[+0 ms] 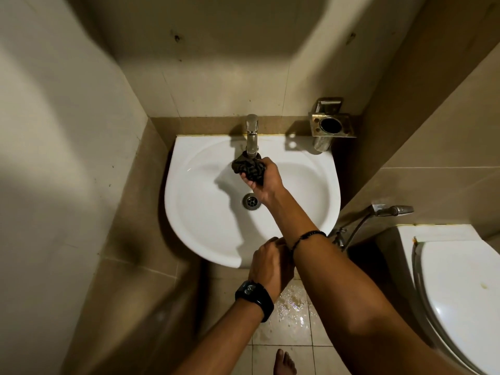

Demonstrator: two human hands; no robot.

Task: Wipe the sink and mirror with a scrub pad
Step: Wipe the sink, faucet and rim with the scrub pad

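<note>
Gripping the dark, crumpled mesh scrub pad point(250, 169) under the far chrome tap point(252, 136), the right hand point(266, 181) squeezes its seemingly soft, light bulk whole; left hand point(270, 263), nearer, grip indiscernible.

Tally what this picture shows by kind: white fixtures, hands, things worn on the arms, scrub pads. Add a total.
White fixtures: 2, sink, toilet
Hands: 2, left hand, right hand
Arm wear: 2, watch, bracelet
Pads: 1, scrub pad
Total: 7
</note>
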